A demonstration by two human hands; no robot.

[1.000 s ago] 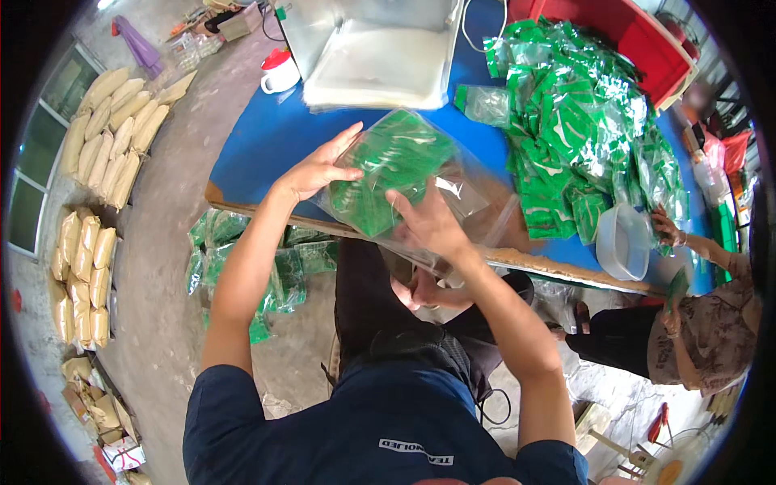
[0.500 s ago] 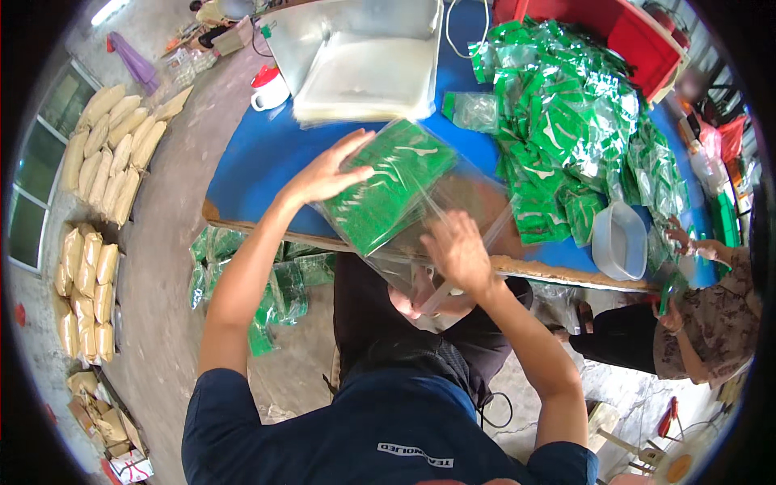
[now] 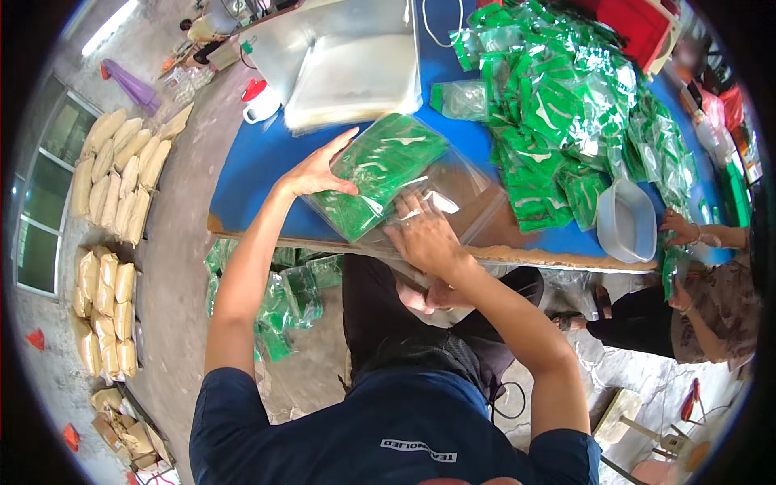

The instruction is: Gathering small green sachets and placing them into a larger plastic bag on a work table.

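Observation:
A clear plastic bag filled with green packets lies on the blue table near its front edge. My left hand presses flat against the bag's left side. On the bag's empty open end my right hand rests, fingers spread and pushing the plastic down.
A big heap of green packets covers the table's right side, with a clear plastic tub beside it. A stack of clear bags and a white jug are at the back. Another person works at right. Filled bags lie on the floor.
The bag was held up and tilted over the table. It has come down flat onto the table, and both hands now press on it.

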